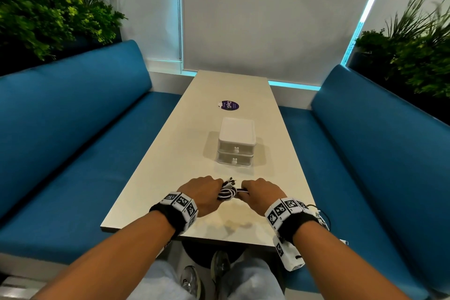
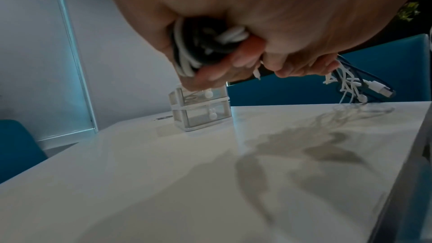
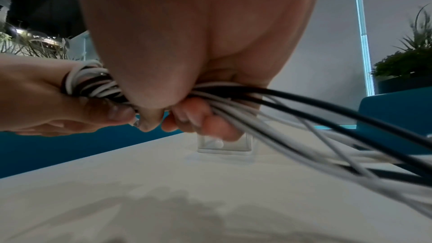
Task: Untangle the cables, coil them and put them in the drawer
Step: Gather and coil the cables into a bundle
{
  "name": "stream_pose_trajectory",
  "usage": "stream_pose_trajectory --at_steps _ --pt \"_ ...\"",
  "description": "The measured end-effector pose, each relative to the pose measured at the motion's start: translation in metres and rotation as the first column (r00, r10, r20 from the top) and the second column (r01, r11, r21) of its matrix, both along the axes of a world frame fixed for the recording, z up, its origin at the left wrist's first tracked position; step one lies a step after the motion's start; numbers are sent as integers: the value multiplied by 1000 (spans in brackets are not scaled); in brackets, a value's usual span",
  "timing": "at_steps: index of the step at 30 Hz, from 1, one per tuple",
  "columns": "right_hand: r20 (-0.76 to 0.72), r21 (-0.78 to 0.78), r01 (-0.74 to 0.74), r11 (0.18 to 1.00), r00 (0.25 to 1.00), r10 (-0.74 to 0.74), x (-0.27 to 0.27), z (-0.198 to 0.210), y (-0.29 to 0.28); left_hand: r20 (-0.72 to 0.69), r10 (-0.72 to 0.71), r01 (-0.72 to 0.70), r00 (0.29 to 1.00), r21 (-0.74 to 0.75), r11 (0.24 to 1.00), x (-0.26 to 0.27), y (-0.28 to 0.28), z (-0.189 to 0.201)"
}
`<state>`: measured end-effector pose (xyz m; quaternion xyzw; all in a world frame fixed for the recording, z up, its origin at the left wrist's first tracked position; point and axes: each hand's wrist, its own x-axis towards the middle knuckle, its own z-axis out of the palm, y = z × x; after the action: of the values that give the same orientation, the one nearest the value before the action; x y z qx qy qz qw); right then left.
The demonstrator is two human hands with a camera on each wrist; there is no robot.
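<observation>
Purple sticker [image 1: 227,105] on table [image 1: 168,153]; blue benches [image 1: 73,117], plants [image 1: 48,19] alongside.

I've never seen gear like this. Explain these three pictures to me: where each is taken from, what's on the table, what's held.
No machine here: these are a person's two bare hands. The wide picture comes from a camera on the head; the other two from cameras on the wrists, by the patterned bands. On the table stand drawers, both shut, and beyond them a round sticker. The left hand grips a coil of black and white cables; the right hand grips their loose strands, which trail towards the table.
</observation>
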<state>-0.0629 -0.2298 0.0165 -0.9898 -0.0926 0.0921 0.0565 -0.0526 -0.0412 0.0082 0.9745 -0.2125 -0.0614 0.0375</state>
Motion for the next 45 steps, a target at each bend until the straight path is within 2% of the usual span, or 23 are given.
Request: stream_pose_trajectory --at_steps 3,5,8,10,12,17,20,24,26,28,31,33,40,43,45 --pt "-42 97 41 994 998 -37 4 -4 -2 56 29 -28 998 -21 999 4 5 4" --pt "-57 142 79 987 996 -72 5 -7 -6 90 103 -93 991 -108 990 12 12 8" --pt "-40 195 84 977 996 -78 1 -8 -6 38 261 -239 965 -295 925 24 20 10" --pt "-23 211 52 976 999 -49 -3 -7 -3 -34 316 -304 948 -386 871 26 17 4" --pt "-51 256 52 965 998 -40 -7 -5 -4 -65 333 -330 941 -405 853 25 14 -4" --pt "-183 356 103 929 982 -39 -14 -4 -9 -48 354 -348 934 -348 871 28 23 -17" --pt "-219 320 108 941 975 -38 -12 -5 -9 -29 362 -350 932 -339 873 29 23 -17" --pt "-230 187 116 975 970 -72 -12 -4 -6 -14 389 -364 921 -384 849 33 19 -13" --pt "-186 172 99 980 980 -66 -9 -1 -1 -39 417 -388 908 -451 804 34 17 -13" --pt "-121 216 84 973 991 -59 -6 0 7 -84 438 -403 895 -575 712 34 14 -11" --pt "-53 274 40 961 998 -27 -3 -2 23 -205 407 -416 890 -730 542 29 13 -5" --pt "-31 274 26 961 999 -18 -3 -7 32 -272 372 -436 888 -757 487 24 15 0" --pt "-10 344 -56 937 998 63 -6 -7 47 -338 389 -505 857 -700 505 21 15 -11" --pt "-1 305 -125 944 991 131 -9 1 50 -380 337 -506 861 -701 501 19 5 -13" --pt "-14 302 -135 944 989 146 -9 6 50 -411 269 -491 871 -744 453 20 -3 -13"
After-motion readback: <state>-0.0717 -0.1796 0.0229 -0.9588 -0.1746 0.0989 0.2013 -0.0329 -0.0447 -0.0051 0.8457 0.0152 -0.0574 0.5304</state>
